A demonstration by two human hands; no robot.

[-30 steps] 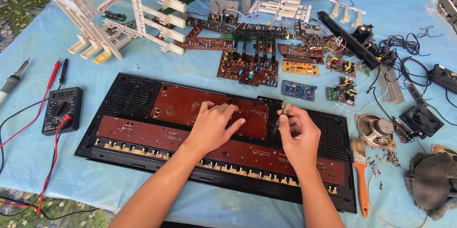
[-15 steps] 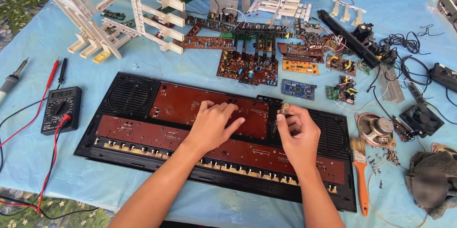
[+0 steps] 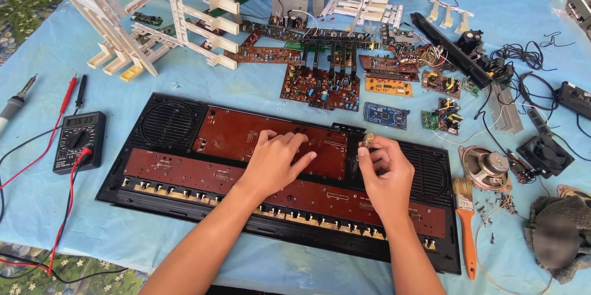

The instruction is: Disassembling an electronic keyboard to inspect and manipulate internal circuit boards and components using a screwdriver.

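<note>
Screwdriver (image 3: 364,147) upright in right hand (image 3: 386,175), fist closed round its handle; tip hidden against brown circuit board (image 3: 246,138) in black keyboard case (image 3: 123,172). Left hand (image 3: 274,162) flat, open on board, just beside. Both forearms cut off.

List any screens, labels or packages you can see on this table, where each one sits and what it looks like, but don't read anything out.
Meter screen: small grey rectangular display at the top of the black multimeter, left of the open keyboard case.
Packages and signs: none in view.
Printed marks: only fine pale print on the reddish-brown circuit board under the left hand, too small to make out.
</note>
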